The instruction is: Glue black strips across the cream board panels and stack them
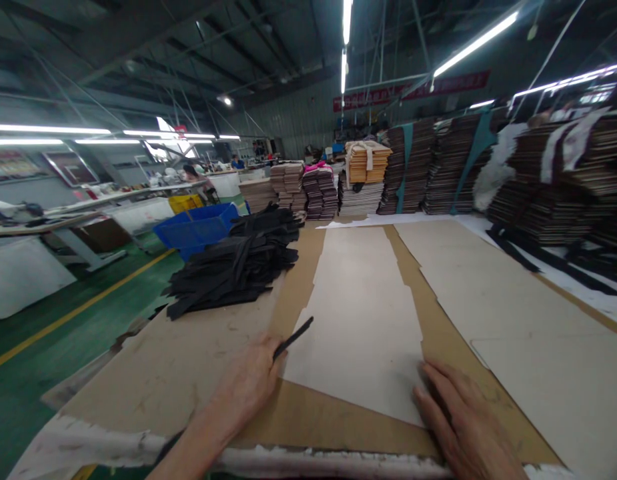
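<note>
A pale, notched sheet (363, 300) lies flat on brown board (333, 413) in front of me. My left hand (255, 377) is closed at the sheet's left edge. From its fingers a thin black stick-like thing (299, 333) points up over the sheet; its exact kind is not clear. At the sheet's near right corner rests my right hand (461, 413), fingers stretched out and slightly apart, holding nothing. Another large pale piece (498, 287) lies to the right, with brown board showing between the two.
Black strips (233, 260) are heaped at the table's left edge beside a blue bin (198, 227). Tall stacks of brown pieces (408, 167) line the far side, with an orange-yellow stack (368, 163) among them. Loose black strips (553, 263) lie at right.
</note>
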Available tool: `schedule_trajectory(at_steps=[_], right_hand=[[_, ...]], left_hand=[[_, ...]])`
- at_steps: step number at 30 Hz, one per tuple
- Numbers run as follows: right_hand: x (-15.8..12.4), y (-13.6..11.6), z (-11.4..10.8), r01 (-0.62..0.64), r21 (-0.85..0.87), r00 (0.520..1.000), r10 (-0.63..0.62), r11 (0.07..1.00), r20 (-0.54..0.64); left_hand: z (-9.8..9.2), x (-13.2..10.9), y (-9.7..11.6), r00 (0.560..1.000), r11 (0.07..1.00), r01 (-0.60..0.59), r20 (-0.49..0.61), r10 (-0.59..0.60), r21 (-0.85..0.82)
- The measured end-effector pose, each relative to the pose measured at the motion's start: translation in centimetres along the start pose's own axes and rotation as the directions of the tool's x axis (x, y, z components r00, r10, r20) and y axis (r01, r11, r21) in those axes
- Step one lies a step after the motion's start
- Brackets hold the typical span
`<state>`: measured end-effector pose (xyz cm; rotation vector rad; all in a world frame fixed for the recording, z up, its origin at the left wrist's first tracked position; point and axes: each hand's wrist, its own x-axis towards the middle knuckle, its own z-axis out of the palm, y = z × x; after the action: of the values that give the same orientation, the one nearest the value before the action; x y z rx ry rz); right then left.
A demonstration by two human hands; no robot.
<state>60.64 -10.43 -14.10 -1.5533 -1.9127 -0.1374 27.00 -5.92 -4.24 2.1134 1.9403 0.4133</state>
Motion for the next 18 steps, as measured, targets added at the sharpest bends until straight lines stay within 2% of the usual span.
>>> schedule_trajectory(at_steps=[3,7,12,15,18], right_hand=[[-0.8,0.1,0.4,0.056,-0.082,0.998,-0.056,0.995,0.002],[-0.7,-0.5,0.4,0.115,-0.141,0.993,-0.116,0.983,0.001],[-1.7,0.3,-0.7,0.188,-0.144,0.982,-0.188,0.972,0.013],[-2.9,1.0,-2.0,0.257,-0.144,0.966,-0.256,0.955,0.028],[-3.7,1.5,-3.3,0.236,-0.098,0.971,-0.238,0.967,-0.011]], left_hand=[[1.4,0.1,-0.8,0.995,0.991,-0.088,0.05,0.083,0.105],[2.7,-0.4,-0.1,0.994,0.989,-0.102,0.061,0.096,0.11],[3.6,-3.1,-0.8,0.993,0.993,-0.106,0.065,0.103,0.042],[3.4,-5.6,-1.2,0.99,0.991,-0.109,0.081,0.115,-0.074],[1.4,-7.5,0.0,0.995,0.985,-0.001,0.1,0.019,-0.17]])
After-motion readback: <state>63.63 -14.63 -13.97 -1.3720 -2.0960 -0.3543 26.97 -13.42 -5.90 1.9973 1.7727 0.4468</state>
